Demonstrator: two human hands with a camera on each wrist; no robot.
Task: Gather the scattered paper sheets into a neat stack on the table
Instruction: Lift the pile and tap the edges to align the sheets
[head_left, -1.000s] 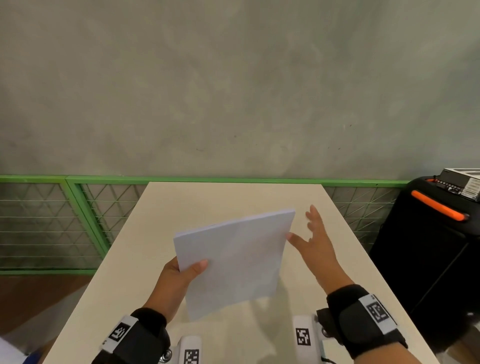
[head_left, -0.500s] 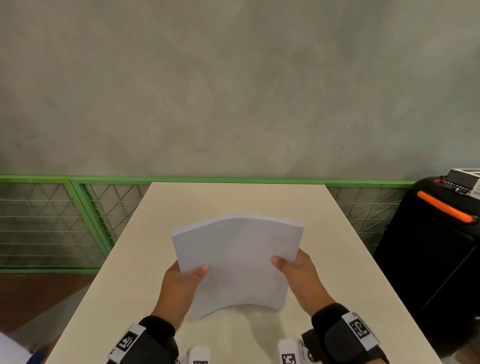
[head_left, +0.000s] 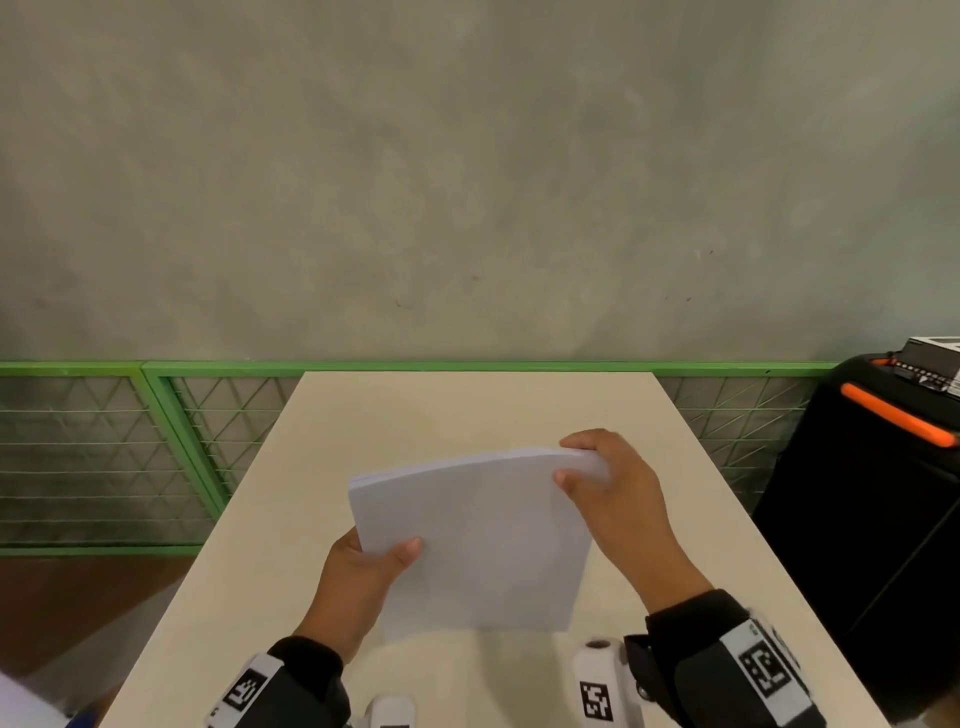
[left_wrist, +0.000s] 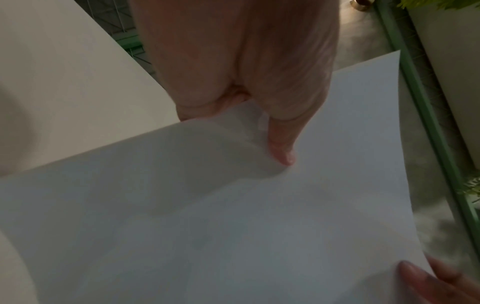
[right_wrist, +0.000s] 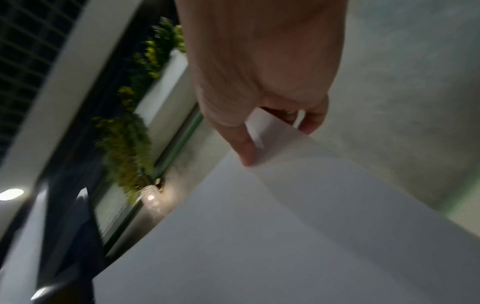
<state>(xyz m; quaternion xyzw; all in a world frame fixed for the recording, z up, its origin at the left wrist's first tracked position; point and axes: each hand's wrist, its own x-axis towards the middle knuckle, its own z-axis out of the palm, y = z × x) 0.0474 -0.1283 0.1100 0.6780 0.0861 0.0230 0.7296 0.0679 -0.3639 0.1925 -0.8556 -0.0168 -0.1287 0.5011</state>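
Note:
A stack of white paper sheets (head_left: 478, 540) is held tilted above the beige table (head_left: 467, 405), its top edge bowed. My left hand (head_left: 363, 566) grips the stack's lower left edge, thumb on the front face; the left wrist view shows that thumb (left_wrist: 281, 148) pressed on the paper sheets (left_wrist: 233, 226). My right hand (head_left: 608, 488) grips the upper right corner, thumb in front and fingers curled over the top edge. In the right wrist view the right hand (right_wrist: 262, 131) pinches the corner of the sheets (right_wrist: 298, 236).
A green mesh fence (head_left: 156, 447) runs behind and to the left of the table, below a grey wall. A black case with an orange handle (head_left: 898, 421) stands right of the table. White wrist-camera housings (head_left: 597, 686) sit at the near table edge.
My right hand first reached in and took the stack's right edge, then slid up to its upper right corner. The left hand kept its grip, and the stack now bows at the top.

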